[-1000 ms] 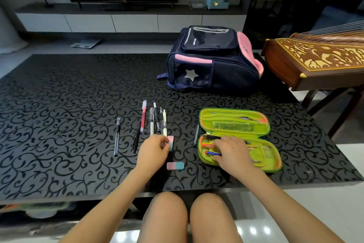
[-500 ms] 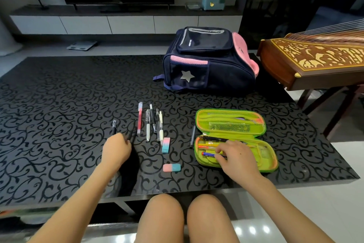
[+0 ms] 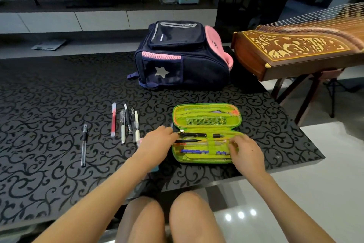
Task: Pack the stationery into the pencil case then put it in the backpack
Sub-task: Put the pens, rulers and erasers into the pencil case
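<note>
A lime-green pencil case lies open on the black patterned table, with several pens in its lower half. My left hand holds the end of a thin black pen that lies across the case's lower half. My right hand has its fingers curled on the pen-loop strip at the case's right end. A red pen and a few more pens lie left of the case, a lone black pen further left. The navy and pink backpack sits behind, closed.
Two erasers are mostly hidden under my left forearm; a pink corner shows. Off the table's right edge, a wooden zither stands on a frame. My knees are under the near edge. A TV cabinet runs along the far wall.
My left hand took a black pen from the row on the left and carried it right to the case. My right hand slid to the case's right end.
</note>
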